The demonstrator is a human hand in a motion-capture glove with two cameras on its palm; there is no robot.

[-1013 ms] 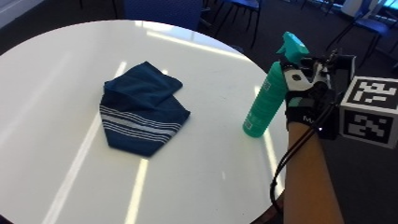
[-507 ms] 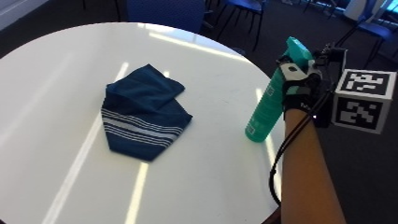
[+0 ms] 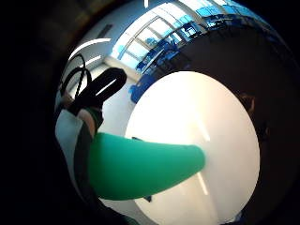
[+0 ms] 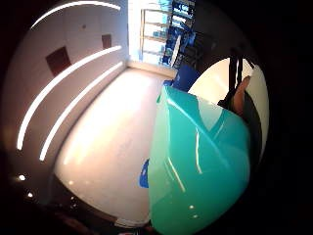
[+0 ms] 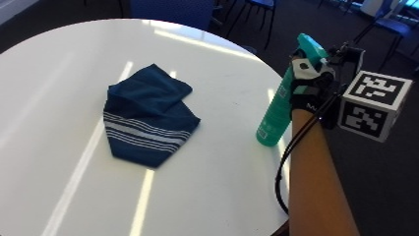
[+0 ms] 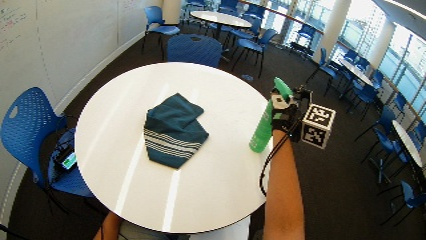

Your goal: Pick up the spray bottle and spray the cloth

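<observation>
A green spray bottle (image 5: 275, 118) leans a little near the right edge of the round white table (image 5: 59, 64). Its base is at the tabletop, and I cannot tell whether it touches. My gloved right hand (image 5: 306, 86) grips the bottle's neck just under the teal spray head (image 5: 310, 47). A dark blue cloth (image 5: 147, 115) with white stripes lies crumpled mid-table, to the left of the bottle and apart from it. The bottle's body (image 3: 140, 171) fills the palm views, with its upper part (image 4: 200, 166) close to the thumb side. The wide view shows the bottle (image 6: 261, 130), the hand (image 6: 283, 107) and the cloth (image 6: 172, 131).
The table's edge (image 5: 278, 93) runs right beside the bottle. Blue chairs stand around the table, one behind it (image 6: 193, 50) and one at its left (image 6: 26, 125). Bare white tabletop (image 6: 200, 185) lies between the cloth and the near edge.
The outside camera has shifted slightly. The hand keeps its grip on the bottle's neck, and the cloth has not moved.
</observation>
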